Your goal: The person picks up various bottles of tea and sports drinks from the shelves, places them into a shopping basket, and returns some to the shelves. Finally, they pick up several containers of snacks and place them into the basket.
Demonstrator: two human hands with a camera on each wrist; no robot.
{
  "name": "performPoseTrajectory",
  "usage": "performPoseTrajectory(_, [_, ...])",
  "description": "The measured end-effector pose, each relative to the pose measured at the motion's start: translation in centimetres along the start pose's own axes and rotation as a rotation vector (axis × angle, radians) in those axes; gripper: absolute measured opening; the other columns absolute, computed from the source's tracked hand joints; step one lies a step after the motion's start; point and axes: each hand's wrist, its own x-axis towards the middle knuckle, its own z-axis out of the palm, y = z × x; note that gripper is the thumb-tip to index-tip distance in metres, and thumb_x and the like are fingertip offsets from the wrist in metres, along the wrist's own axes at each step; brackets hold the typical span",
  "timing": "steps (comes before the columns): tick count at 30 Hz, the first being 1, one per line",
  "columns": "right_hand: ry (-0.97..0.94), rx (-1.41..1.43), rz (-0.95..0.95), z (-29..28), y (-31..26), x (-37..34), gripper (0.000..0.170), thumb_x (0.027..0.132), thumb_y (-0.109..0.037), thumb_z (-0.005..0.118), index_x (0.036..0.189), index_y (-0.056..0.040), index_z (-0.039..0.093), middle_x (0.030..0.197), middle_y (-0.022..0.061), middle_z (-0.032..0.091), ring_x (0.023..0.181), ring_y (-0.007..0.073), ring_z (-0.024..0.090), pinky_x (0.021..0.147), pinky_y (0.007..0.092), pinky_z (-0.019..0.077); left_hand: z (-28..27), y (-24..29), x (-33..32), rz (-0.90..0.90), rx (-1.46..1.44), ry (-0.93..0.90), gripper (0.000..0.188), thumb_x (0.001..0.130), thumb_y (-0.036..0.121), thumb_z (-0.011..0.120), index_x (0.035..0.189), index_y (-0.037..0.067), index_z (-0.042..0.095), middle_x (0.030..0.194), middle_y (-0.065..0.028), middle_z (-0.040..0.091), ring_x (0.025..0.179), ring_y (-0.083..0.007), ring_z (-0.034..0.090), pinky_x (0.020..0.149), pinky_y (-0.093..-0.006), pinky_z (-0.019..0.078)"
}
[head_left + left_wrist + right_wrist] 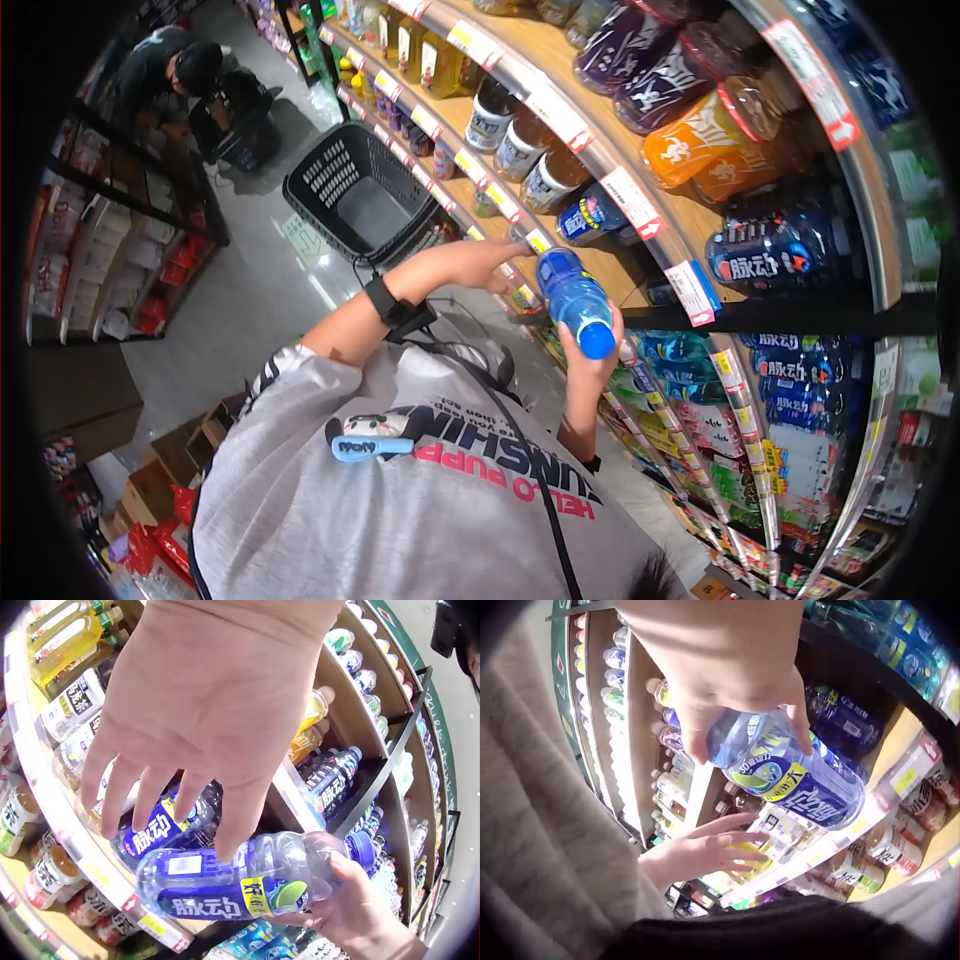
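Observation:
My right hand (591, 372) grips a blue-capped drink bottle (574, 287) round its neck end, its base toward the shelf. The bottle has a blue label with a lime picture and a yellow band, plain in the left wrist view. My left hand (478, 265) reaches toward the shelf edge beside the bottle's base and holds nothing. Its fingers (148, 796) are spread and straight, overlapping the shelf bottles in the left wrist view. A similar blue-labelled bottle (590, 215) lies on the shelf just behind the held one.
White-labelled dark drinks (519, 148) and orange bottles (700, 150) line the curved shelf. Price tags run along the shelf edge (630, 203). A black basket (345, 165) stands on the aisle floor. Another person (172, 75) bends over a dark basket farther down the aisle.

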Motion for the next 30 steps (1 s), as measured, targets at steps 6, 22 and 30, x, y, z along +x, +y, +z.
performPoseTrajectory(6, [-0.403,0.233,0.223,6.8,-0.6,-0.1,0.074,0.06,-0.008,0.081,0.123,0.0009,0.044,0.117,0.0101,0.052,0.106,0.0182,0.051,0.093,0.0311,0.0396,0.1,-3.7,0.3,0.205,0.146,-0.146,0.088,0.052,0.027,0.081,0.129,0.013,0.04,0.115,-0.0152,0.056,0.106,-0.0339,0.054,0.086,-0.0419,0.0427])
performPoseTrajectory(22, [-0.85,-0.185,0.16,46.9,9.0,3.9,0.078,0.055,-0.024,0.085,0.119,-0.0041,0.046,0.115,0.0192,0.056,0.105,0.0298,0.056,0.088,0.0357,0.0447,-5.0,-39.7,-20.3,-0.786,-0.02,-0.118,0.046,0.073,0.025,0.06,0.116,0.008,0.053,0.111,-0.0166,0.058,0.106,-0.0326,0.055,0.086,-0.0473,0.0405])
performPoseTrajectory(30, [-0.588,-0.325,-0.19,66.8,23.2,2.3,0.069,0.054,-0.023,0.084,0.111,-0.0014,0.052,0.107,0.02,0.056,0.098,0.0349,0.055,0.088,0.0411,0.0431,-1.4,-56.1,-25.5,-0.899,0.343,-0.017,0.055,0.072,0.022,0.061,0.124,0.009,0.049,0.143,-0.0171,0.024,0.135,-0.0373,0.012,0.108,-0.0511,0.0122])
